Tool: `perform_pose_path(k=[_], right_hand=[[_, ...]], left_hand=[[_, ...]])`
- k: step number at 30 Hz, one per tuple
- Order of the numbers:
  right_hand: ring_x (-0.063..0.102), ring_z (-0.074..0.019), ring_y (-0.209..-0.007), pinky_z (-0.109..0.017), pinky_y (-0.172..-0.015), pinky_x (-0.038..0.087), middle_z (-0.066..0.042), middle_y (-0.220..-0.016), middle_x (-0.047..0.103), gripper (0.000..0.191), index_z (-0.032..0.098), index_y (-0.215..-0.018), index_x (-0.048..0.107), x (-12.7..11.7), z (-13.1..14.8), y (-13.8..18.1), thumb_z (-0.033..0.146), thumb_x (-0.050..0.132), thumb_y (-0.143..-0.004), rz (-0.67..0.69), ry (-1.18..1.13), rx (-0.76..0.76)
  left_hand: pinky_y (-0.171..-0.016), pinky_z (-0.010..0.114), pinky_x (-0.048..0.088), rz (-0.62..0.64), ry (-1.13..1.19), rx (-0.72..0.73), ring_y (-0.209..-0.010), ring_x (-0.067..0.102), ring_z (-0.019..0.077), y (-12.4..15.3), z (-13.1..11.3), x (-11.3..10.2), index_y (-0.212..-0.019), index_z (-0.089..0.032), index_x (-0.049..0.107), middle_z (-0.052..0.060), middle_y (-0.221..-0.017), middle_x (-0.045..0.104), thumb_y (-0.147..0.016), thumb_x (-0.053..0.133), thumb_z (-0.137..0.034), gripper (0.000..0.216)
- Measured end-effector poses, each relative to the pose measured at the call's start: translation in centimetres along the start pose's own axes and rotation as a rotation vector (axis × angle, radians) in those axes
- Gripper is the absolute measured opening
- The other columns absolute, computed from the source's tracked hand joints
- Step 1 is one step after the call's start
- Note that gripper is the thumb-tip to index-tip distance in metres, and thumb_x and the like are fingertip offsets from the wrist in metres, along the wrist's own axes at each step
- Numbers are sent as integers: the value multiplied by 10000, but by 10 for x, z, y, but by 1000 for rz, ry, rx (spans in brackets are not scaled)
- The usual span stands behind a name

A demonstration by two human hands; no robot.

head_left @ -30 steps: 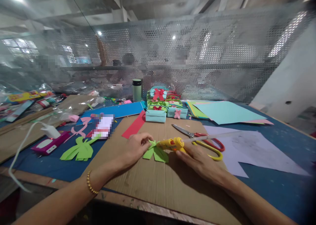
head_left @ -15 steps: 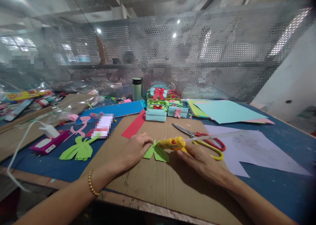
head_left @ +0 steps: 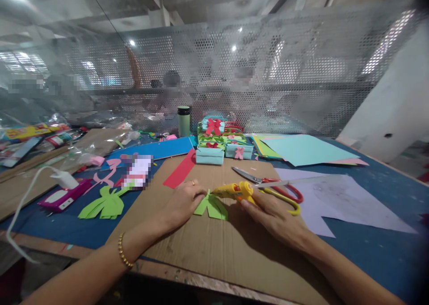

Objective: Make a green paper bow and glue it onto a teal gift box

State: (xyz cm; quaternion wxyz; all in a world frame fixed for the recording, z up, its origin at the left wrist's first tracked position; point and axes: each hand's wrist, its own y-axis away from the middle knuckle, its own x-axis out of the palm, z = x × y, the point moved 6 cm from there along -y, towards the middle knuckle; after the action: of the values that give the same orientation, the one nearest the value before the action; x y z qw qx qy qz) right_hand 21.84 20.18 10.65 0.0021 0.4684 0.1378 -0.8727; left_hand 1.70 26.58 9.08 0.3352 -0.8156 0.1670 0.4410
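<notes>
My left hand [head_left: 187, 201] is closed on the left side of a green paper bow [head_left: 216, 208], which lies on a brown cardboard sheet [head_left: 201, 253]. In my right hand [head_left: 273, 213] is a yellow hot glue gun [head_left: 234, 190], with a clear glue stick [head_left: 295, 181] sticking out of its back. The gun's nozzle points left at the middle of the bow; whether it touches the paper I cannot tell. Behind the right hand lie scissors [head_left: 284, 190] with red and yellow handles. A red paper strip [head_left: 180, 169] rests beyond the left hand.
Small decorated paper boxes [head_left: 210, 155] are stacked at the back, beside a green tumbler [head_left: 183, 121]. Coloured sheets [head_left: 311, 149] and a lilac sheet [head_left: 351, 202] lie right. At left are green bow pieces [head_left: 103, 203] and a purple power strip [head_left: 65, 195] with a white cable.
The glue gun is tilted slightly differently, its nozzle still by the bow's middle. My left hand stays on the bow. The whole view has shifted slightly.
</notes>
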Motion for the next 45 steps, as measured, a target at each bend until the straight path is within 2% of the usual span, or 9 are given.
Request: perform_pose_path(k=[6,12,20,24,27,31,36,40,45], right_hand=[[655,-259,-797,-353,-682,511,-70,-873,715,419,193,-964,668,5,3,-2,501,385,-987,80,21,-45],[658,-253,-832,-345,-707,510,-77,-919,724,433,185,-974,663,11,0,-3,503,370,-1005,111,-59,-103],[654,-255,-774,-352,-681,512,-62,-831,713,441,214,-938,691,6,2,-2,505,364,-993,66,64,-65],[646,-241,-738,-342,-662,498,-63,-817,715,454,205,-876,685,6,2,-3,500,363,-997,66,97,-76],[642,-233,-727,-329,-634,477,-65,-827,721,463,197,-828,674,8,0,-4,481,354,-1005,71,121,-70],[652,-230,-747,-307,-617,454,-59,-865,731,432,198,-874,694,8,1,-4,450,369,-1006,93,130,-40],[642,-224,-741,-295,-609,427,-59,-866,726,427,194,-878,689,8,4,-3,452,373,-1005,129,132,-15],[617,-209,-703,-291,-604,412,-55,-811,704,423,193,-789,638,7,5,-4,438,366,-1001,139,113,-19],[574,-199,-644,-294,-577,389,-39,-720,651,414,209,-715,536,7,3,-6,465,361,-989,113,103,-42]], left_hand=[[-729,283,465,-1,-11,34,-814,629,173,0,-1,0,-886,-205,742,35,-860,703,-940,533,-174,218],[-764,297,468,16,35,40,-843,630,177,0,0,0,-951,-221,742,27,-884,711,-947,547,-212,196],[-873,322,513,-93,133,-138,-981,674,192,-2,5,-31,-1059,-195,706,54,-1076,739,-949,488,-224,246],[-895,350,509,-82,101,-198,-997,675,212,-2,5,-37,-1052,-188,711,68,-1080,742,-929,493,-226,253],[-893,335,499,-52,104,-234,-996,667,207,-1,4,-36,-1059,-191,713,72,-1081,736,-931,476,-233,272],[-855,315,486,-42,121,-240,-955,658,197,-1,6,-32,-1064,-189,706,67,-1050,728,-925,488,-246,265],[-748,279,450,-4,163,-168,-850,631,173,1,2,-20,-921,-186,698,43,-920,707,-914,521,-255,190],[-657,274,399,53,105,-250,-742,598,161,2,2,-14,-825,-165,668,33,-808,674,-899,558,-289,182],[-647,270,361,81,57,-269,-742,575,153,0,4,-10,-740,-161,629,29,-796,649,-883,555,-215,170]])
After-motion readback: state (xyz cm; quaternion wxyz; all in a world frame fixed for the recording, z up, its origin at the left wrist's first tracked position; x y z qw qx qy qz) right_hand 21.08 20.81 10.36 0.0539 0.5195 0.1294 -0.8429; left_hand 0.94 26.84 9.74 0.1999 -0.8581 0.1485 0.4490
